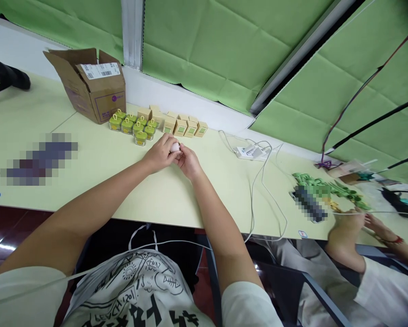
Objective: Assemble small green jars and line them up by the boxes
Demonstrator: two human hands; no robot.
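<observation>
My left hand (159, 153) and my right hand (189, 162) meet above the table, fingers closed around a small white rounded object (174, 147). Its exact kind is hard to make out, as fingers cover most of it. Just beyond my left hand stands a small clear jar with a green looped lid (140, 137). Several more jars of the same sort (126, 125) are grouped behind it to the left. Several small tan cardboard boxes (180, 127) stand in a row past my fingertips.
A large open carton (96, 93) is at the back left. White cables run from a power strip (253, 153) across the table (220, 190) to my right. Farther right, a co-worker's hands (350, 222) are near green pieces (317, 184) and a blurred-out phone (309, 204).
</observation>
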